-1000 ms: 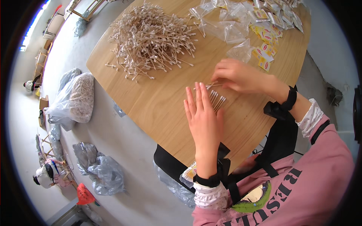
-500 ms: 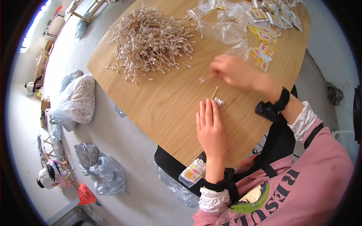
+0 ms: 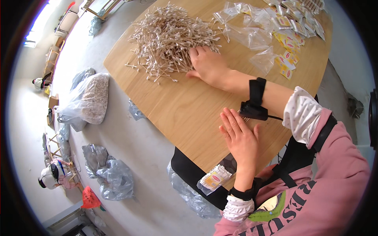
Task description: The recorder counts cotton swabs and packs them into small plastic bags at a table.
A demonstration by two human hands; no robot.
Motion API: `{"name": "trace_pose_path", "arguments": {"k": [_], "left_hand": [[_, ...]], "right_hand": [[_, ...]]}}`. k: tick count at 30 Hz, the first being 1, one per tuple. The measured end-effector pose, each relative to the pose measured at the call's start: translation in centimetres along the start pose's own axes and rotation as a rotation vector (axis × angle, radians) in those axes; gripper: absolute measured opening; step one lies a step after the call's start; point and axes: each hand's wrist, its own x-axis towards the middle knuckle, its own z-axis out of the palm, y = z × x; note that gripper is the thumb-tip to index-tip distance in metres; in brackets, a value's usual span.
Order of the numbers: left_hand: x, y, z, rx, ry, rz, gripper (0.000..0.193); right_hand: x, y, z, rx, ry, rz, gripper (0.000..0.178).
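Note:
At the far side of the wooden table (image 3: 177, 114), my right hand (image 3: 208, 69) reaches into the near right edge of a large heap of cotton swabs (image 3: 169, 35). Its thumb stands apart from the fingers, whose tips touch the swabs; none is visibly gripped. My left hand (image 3: 241, 139) lies flat near the table's front edge, fingers stretched out. The small group of swabs beside it is nearly hidden by the black device (image 3: 254, 111) on my right wrist. Left of my left forearm lies a clear pack of cotton swabs (image 3: 215, 179) with a yellow label.
Clear plastic bags (image 3: 252, 37) lie right of the heap. Beyond them are yellow-white cards (image 3: 289, 55) and several filled packs (image 3: 303, 19). Floor bags (image 3: 116, 179) stand left of the table, including one full bag (image 3: 92, 98). Other people (image 3: 51, 176) are at the far left.
My right hand has moved forward and left from near my left hand to the heap; the swab it held is no longer seen. My left thumb has spread outward.

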Motion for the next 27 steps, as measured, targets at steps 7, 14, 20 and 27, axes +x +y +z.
{"name": "trace_pose_path", "arguments": {"k": [7, 14, 20, 27], "left_hand": [[-1.0, -0.8, -0.6, -0.025, -0.006, 0.018, 0.084], [-2.1, -0.4, -0.3, -0.110, 0.018, 0.025, 0.085], [-1.3, -0.6, -1.4, -0.211, 0.160, -0.012, 0.088], [-0.4, -0.7, -0.9, -0.258, 0.130, 0.000, 0.083]], "right_hand": [[-3.0, 1.3, -5.4, 0.198, -0.395, 0.109, 0.020], [-10.1, 4.9, -10.1, 0.315, -0.463, -0.144, 0.006], [-7.9, 2.6, -10.0, 0.468, -0.593, -0.085, 0.013], [-0.7, 0.5, -1.1, 0.067, -0.124, -0.007, 0.022]]}}
